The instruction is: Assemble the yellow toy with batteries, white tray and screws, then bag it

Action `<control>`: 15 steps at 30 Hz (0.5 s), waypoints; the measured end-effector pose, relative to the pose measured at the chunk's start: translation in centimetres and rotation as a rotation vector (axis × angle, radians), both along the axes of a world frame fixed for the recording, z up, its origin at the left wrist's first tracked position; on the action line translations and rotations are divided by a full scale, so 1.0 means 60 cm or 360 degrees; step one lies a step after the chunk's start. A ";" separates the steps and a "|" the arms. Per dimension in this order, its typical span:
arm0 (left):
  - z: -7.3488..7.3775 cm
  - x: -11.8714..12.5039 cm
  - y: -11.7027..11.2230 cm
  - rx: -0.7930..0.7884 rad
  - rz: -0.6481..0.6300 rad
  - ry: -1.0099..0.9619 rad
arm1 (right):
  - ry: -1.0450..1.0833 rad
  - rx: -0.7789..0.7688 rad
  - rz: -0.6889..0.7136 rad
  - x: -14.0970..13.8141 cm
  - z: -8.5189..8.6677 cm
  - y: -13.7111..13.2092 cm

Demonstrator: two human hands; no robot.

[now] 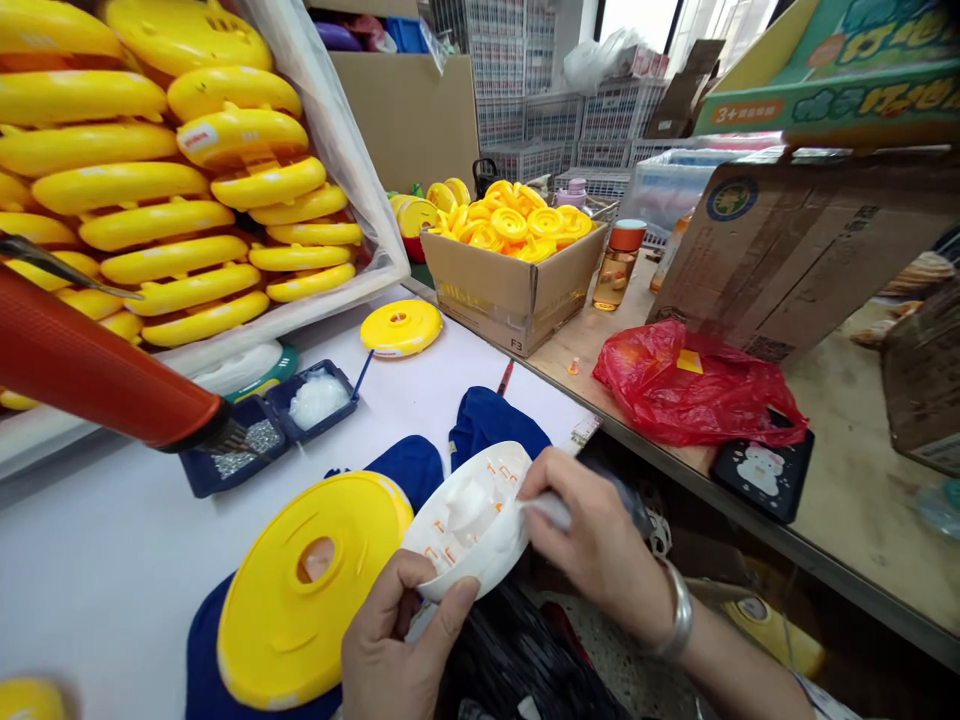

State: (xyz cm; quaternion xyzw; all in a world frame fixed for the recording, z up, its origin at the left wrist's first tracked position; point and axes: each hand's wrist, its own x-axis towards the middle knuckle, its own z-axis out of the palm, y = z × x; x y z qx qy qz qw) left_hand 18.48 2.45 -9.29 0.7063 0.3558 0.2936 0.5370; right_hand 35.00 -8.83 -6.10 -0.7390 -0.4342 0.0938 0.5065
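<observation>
Left hand [401, 640] pinches the near rim of a white shell [487, 562] between thumb and fingers, right hand [596, 545] pinches an indistinct pale item [551, 509] at the shell's right edge, shell tilted, beside a yellow disc [274, 580] lying on blue cloth [204, 645] on the white tabletop [97, 550].

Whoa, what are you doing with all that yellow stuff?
A person is holding a white, bowl-like shell by its near edge in the left hand. The right hand pinches a pale thing at the shell's other edge; it's too blurry to name. Beside them, a big yellow disc with a hole lies partly on blue cloth. More yellow pieces fill a cardboard box behind.
</observation>
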 end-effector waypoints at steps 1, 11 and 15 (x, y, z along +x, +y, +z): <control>0.000 0.000 0.000 0.0005 -0.0006 -0.0002 | -0.0004 -0.0009 0.0044 0.001 0.000 0.000; -0.004 -0.001 0.004 0.0140 -0.0069 0.0027 | -0.0038 -0.0038 -0.0044 0.002 0.001 -0.001; -0.002 0.001 0.003 0.0060 -0.0050 0.0027 | -0.0086 -0.0020 0.0027 0.003 0.000 0.002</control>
